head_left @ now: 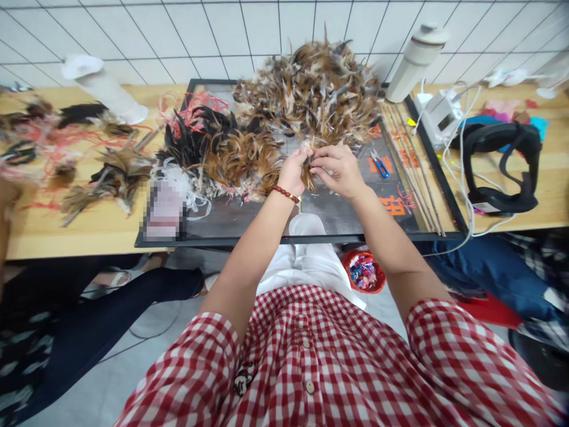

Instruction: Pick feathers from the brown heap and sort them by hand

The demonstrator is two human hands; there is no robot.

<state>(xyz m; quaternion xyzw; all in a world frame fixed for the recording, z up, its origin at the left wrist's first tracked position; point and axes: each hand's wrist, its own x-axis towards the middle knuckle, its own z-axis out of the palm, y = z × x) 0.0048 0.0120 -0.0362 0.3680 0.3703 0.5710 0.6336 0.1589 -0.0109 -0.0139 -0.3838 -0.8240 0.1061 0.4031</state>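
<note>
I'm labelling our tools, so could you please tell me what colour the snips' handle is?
The snips' handle is blue, best seen in the head view.

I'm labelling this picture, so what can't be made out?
Feather bunch, head view: held end, hidden by the left hand.
Right hand, head view: exact grip, too small and blurred.
Pinkish rectangle, head view: details, masked by pixelation.
Person at left, head view: upper body, cut off by the edge.
</note>
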